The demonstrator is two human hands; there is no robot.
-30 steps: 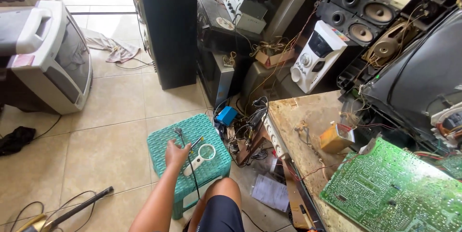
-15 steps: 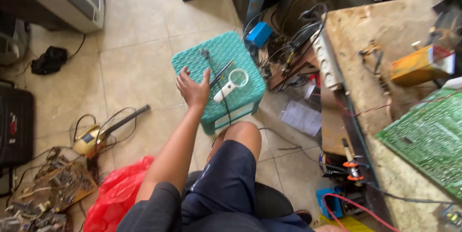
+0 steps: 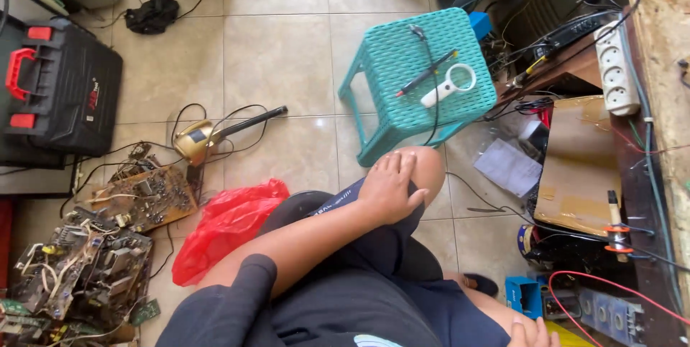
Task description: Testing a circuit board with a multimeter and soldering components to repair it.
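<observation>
1. Left hand (image 3: pixel 392 189) flat on the knee (image 3: pixel 424 167), fingers spread, holding nothing.
2. Right hand (image 3: pixel 533 332) only partly in frame at the bottom edge; can't tell if it's open or closed.
3. Teal stool (image 3: pixel 402 59) just ahead of the knee; magnifier (image 3: pixel 449 84) and pen (image 3: pixel 425 74) lie on top.
4. Red bag (image 3: pixel 226 225) left of the leg, circuit boards (image 3: pixel 136 199) beyond it.

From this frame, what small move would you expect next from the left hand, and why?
Probably a reach forward to the stool: the left hand rests empty on the knee, and the magnifying glass and pen-like tool lie just ahead.
</observation>
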